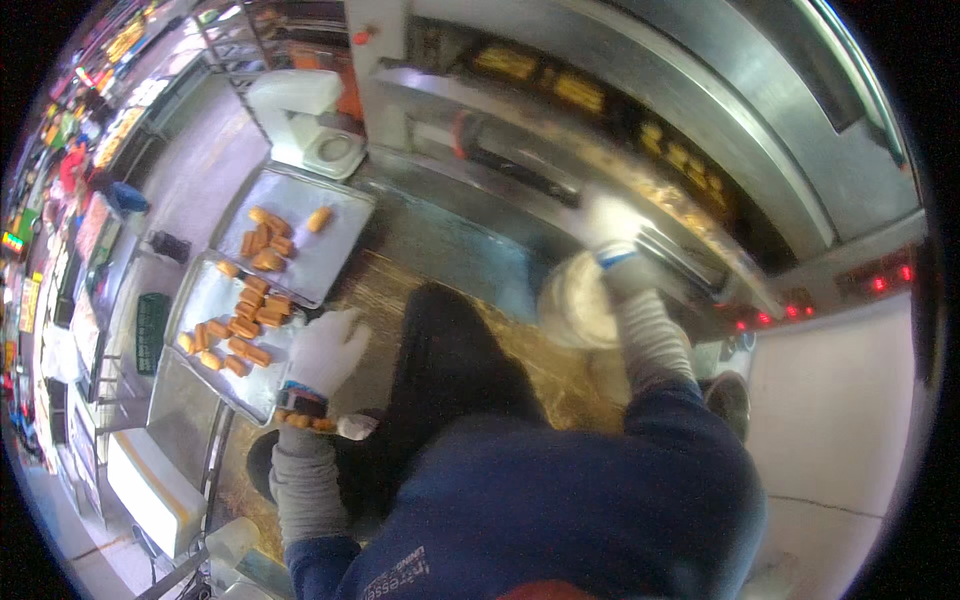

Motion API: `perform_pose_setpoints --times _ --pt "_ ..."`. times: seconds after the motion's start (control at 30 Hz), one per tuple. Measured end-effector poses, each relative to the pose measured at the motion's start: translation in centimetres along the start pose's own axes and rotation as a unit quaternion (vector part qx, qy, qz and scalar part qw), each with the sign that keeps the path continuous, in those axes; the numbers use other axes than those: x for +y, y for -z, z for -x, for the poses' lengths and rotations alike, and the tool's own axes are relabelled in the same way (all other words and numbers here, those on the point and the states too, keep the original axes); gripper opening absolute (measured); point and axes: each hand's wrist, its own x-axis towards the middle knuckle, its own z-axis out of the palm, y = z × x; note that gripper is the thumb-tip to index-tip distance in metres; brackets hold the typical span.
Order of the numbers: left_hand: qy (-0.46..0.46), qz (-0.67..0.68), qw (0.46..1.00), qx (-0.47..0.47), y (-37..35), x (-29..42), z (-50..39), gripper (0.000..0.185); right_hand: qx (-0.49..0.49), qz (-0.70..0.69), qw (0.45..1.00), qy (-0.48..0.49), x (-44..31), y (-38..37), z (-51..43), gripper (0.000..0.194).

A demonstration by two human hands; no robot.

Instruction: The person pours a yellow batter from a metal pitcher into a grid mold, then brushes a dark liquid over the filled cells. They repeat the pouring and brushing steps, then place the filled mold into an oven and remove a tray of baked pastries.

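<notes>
My left hand (328, 351), in a white glove, is beside the right edge of the lower metal baking tray (274, 379); its fingers are apart and nothing shows in it. Brown and golden baked pieces (244, 327) lie scattered on that tray. More pieces (268, 259) lie on the upper metal tray (330, 259). My right hand (609, 217), also gloved and blurred, is at the front of a deck oven (675, 97), near a dark, bar-shaped oven handle (517, 171). Whether it grips the handle cannot be told. Below that hand stands a round whitish container (581, 300).
A white tabletop scale (330, 146) stands beyond the upper tray. Red indicator lights (791, 311) glow on the oven's right side. A white box-shaped appliance (154, 487) is at lower left, near a green basket (152, 334). Display counters and people are at far left.
</notes>
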Motion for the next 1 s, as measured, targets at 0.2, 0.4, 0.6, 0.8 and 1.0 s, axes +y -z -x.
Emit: perform_pose_setpoints --times 0.2,0.4,0.6,0.8,1.0 --pt "0.039 0.029 0.997 -0.053 -0.6 1.0 0.6 0.043 -0.115 -0.033 0.992 0.050 -0.8 -4.8 2.9 0.071" --pt "0.053 0.026 0.997 -0.058 -1.0 2.3 1.7 0.045 -0.197 -0.109 0.974 0.029 0.2 -11.6 4.4 0.089" --pt "0.067 0.017 0.996 -0.062 -0.7 3.5 1.6 0.041 -0.293 -0.167 0.941 0.022 0.1 -13.8 6.3 0.080" --pt "0.030 -0.017 0.999 0.006 1.0 6.2 3.8 0.035 0.041 -0.303 0.902 0.305 -6.6 -9.1 9.1 0.050" --pt "0.047 -0.009 0.998 0.035 2.6 7.3 6.3 0.033 0.275 -0.057 0.953 0.116 -7.5 -4.0 -19.5 0.042"
